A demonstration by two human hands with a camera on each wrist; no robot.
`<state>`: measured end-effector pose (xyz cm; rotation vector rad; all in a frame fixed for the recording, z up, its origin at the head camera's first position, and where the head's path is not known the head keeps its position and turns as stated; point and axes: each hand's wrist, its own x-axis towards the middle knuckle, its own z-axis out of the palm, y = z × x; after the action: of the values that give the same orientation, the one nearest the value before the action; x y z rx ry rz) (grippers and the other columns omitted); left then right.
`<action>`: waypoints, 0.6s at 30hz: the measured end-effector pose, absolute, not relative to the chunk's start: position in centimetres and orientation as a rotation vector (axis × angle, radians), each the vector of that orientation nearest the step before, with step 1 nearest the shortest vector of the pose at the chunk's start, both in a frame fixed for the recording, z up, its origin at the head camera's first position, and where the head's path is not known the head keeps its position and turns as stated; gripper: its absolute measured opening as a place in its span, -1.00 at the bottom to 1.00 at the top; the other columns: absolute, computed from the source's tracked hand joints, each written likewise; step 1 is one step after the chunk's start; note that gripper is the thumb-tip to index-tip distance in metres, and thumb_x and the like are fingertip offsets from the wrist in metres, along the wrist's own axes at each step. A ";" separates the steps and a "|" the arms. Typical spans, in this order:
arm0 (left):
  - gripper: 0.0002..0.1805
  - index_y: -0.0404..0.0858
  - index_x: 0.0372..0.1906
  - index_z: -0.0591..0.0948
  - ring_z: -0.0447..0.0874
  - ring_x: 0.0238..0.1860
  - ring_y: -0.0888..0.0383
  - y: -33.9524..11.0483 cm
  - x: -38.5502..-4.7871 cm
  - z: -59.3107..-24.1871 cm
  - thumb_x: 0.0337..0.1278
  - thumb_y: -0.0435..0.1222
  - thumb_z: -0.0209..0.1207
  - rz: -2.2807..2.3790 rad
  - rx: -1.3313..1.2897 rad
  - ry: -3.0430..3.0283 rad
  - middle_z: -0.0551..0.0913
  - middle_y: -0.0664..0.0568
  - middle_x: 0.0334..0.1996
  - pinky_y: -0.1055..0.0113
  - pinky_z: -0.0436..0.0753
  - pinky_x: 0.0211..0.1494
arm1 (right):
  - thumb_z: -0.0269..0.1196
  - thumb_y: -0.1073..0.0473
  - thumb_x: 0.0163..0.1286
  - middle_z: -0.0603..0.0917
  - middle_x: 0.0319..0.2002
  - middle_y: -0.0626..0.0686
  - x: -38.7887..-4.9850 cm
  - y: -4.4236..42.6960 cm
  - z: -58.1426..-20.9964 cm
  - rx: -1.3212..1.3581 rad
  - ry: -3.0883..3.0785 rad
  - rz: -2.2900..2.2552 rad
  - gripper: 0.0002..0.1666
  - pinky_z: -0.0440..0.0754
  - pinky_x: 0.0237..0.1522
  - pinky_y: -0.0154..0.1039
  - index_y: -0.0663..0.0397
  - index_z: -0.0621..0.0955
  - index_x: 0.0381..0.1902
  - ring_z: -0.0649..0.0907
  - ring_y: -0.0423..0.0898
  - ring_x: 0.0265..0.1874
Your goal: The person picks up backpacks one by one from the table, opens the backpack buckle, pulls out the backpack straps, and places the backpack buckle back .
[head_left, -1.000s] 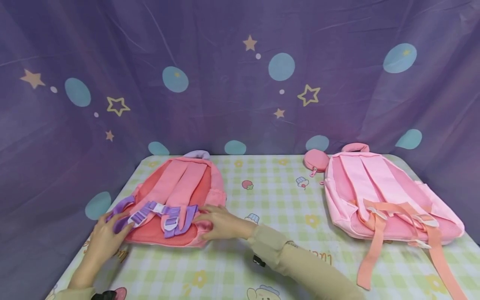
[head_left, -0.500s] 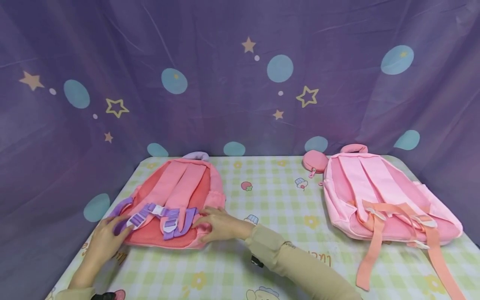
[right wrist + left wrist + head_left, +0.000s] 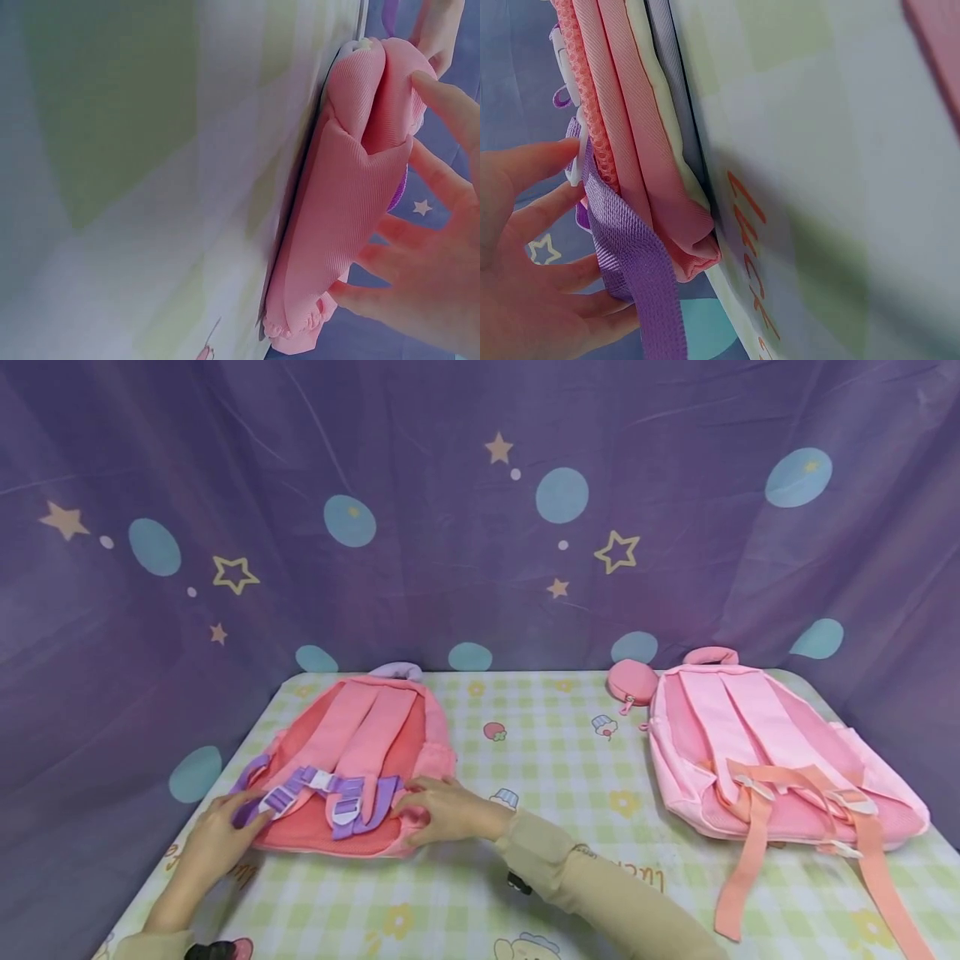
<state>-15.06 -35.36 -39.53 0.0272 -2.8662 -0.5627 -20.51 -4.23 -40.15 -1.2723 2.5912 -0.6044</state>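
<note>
A coral-pink backpack lies on its front at the left of the table, straps up. Purple webbing with white buckles crosses its lower part. My left hand is at its lower left corner. In the left wrist view, the thumb touches a white buckle and the other fingers extend loosely beside the purple strap. My right hand rests against the lower right side, fingers spread and fairly straight along the pink side pocket. The backpack's front is hidden underneath.
On the right lies a light pink backpack, its orange straps trailing toward the front edge. A round pink pouch sits beside its top left. A green-checked cloth covers the table; a purple curtain hangs behind and at the sides.
The coral-pink backpack has shifted very slightly to the right, and my left hand with it. My right hand stays against the same side. The light pink backpack has not moved.
</note>
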 end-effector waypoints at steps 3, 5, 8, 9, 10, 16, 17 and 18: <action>-0.55 -0.40 -0.02 0.46 0.30 -0.11 -0.48 -34.9 -15.0 -39.4 0.07 -0.16 0.12 -0.566 0.032 -2.881 0.33 -0.53 -0.11 -0.26 0.30 -0.16 | 0.24 -0.13 0.08 0.32 0.23 -0.05 -20.4 -3.7 -40.1 -1.258 2.593 -0.607 -0.55 0.06 0.20 0.14 -0.28 0.54 -0.02 0.18 -0.16 0.26; -0.54 -0.40 -0.02 0.46 0.32 -0.13 -0.49 -34.5 -14.9 -39.2 0.07 -0.15 0.13 -0.565 0.029 -2.894 0.33 -0.52 -0.11 -0.26 0.32 -0.17 | 0.24 -0.15 0.07 0.33 0.21 -0.05 -20.4 -3.4 -40.1 -1.250 2.593 -0.609 -0.55 0.06 0.20 0.13 -0.28 0.54 -0.03 0.20 -0.16 0.25; -0.53 -0.39 -0.01 0.46 0.34 -0.15 -0.49 -34.0 -14.8 -39.0 0.06 -0.13 0.13 -0.560 0.014 -2.915 0.34 -0.52 -0.13 -0.25 0.34 -0.20 | 0.25 -0.19 0.05 0.35 0.18 -0.06 -20.4 -2.8 -40.1 -1.241 2.599 -0.610 -0.54 0.07 0.20 0.10 -0.28 0.55 -0.05 0.23 -0.17 0.22; -0.53 -0.39 -0.02 0.46 0.35 -0.16 -0.49 -33.8 -14.8 -38.9 0.06 -0.13 0.14 -0.556 0.008 -2.916 0.35 -0.52 -0.13 -0.25 0.35 -0.21 | 0.25 -0.20 0.04 0.36 0.18 -0.06 -20.4 -2.7 -40.1 -1.236 2.600 -0.607 -0.54 0.08 0.20 0.10 -0.29 0.55 -0.06 0.24 -0.18 0.22; -0.53 -0.38 -0.02 0.47 0.36 -0.17 -0.48 -33.6 -14.8 -38.9 0.04 -0.14 0.15 -0.549 -0.001 -2.912 0.36 -0.52 -0.14 -0.24 0.36 -0.22 | 0.25 -0.21 0.04 0.37 0.16 -0.06 -20.4 -2.5 -40.1 -1.239 2.603 -0.607 -0.53 0.09 0.20 0.09 -0.29 0.56 -0.07 0.26 -0.18 0.20; -0.56 -0.37 -0.06 0.51 0.41 -0.20 -0.43 -32.6 -14.8 -39.1 -0.02 -0.17 0.19 -0.523 -0.054 -2.878 0.42 -0.49 -0.19 -0.21 0.39 -0.25 | 0.27 -0.23 0.00 0.39 0.13 -0.05 -20.4 -1.4 -39.9 -1.244 2.614 -0.598 -0.54 0.15 0.17 0.05 -0.27 0.56 -0.12 0.30 -0.16 0.17; -0.57 -0.36 -0.07 0.52 0.42 -0.22 -0.42 -32.4 -14.8 -39.1 -0.03 -0.17 0.20 -0.520 -0.063 -2.870 0.43 -0.47 -0.21 -0.20 0.39 -0.26 | 0.27 -0.23 0.00 0.39 0.14 -0.04 -20.4 -1.3 -39.9 -1.235 2.614 -0.593 -0.54 0.15 0.17 0.06 -0.27 0.56 -0.12 0.29 -0.16 0.18; -0.57 -0.36 -0.07 0.52 0.44 -0.23 -0.40 -32.3 -14.8 -39.2 -0.04 -0.18 0.21 -0.518 -0.071 -2.866 0.44 -0.46 -0.22 -0.19 0.40 -0.27 | 0.27 -0.23 0.00 0.39 0.15 -0.04 -20.3 -1.1 -39.9 -1.230 2.616 -0.584 -0.54 0.15 0.17 0.06 -0.27 0.56 -0.13 0.29 -0.16 0.18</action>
<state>-14.84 -32.32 -39.15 -0.0708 -2.8656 -0.5182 -20.33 -1.14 -39.88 -1.2304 2.6161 -0.5836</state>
